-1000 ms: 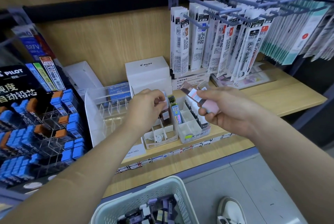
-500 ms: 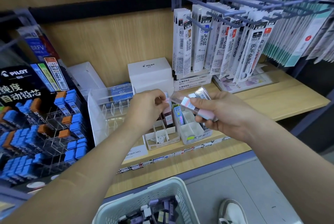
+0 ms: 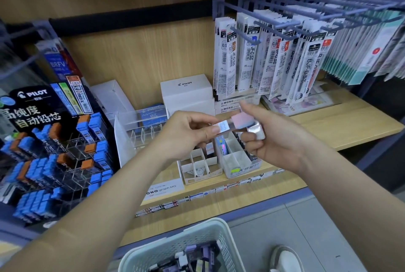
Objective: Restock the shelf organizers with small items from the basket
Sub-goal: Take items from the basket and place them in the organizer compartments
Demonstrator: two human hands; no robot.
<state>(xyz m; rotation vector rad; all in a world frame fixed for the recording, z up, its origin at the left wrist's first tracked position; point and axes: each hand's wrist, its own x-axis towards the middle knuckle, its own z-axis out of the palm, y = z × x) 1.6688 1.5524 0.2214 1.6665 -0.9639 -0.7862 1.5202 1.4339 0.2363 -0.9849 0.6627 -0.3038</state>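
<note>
Two hands meet just in front of the white PILOT box (image 3: 186,91), which we take as our mark. The left hand (image 3: 185,133) pinches the end of a small flat pack (image 3: 223,128), white with a blue print, between thumb and forefinger. The right hand (image 3: 274,142) curls round a bundle of packs (image 3: 243,121), pinkish and clear, with the thumb lying along the top. We cannot tell whether the pinched pack is free of the bundle or touches it. Under the hands, in front of the box, two divided organizers stand side by side. One is a white card organizer (image 3: 198,167) cut into small cells, and at its right is a pale plastic organizer (image 3: 237,163) with a few coloured packs at its back. Just left of the box we see a clear acrylic organizer (image 3: 133,133), and farther left a black display of blue and orange lead cases (image 3: 54,151). Above and right of the box, pen refills (image 3: 274,59) hang on pegs. Well in front of the box, at the lower edge, sits the pale green basket (image 3: 175,242), with purple and white items (image 3: 201,254) inside.
</note>
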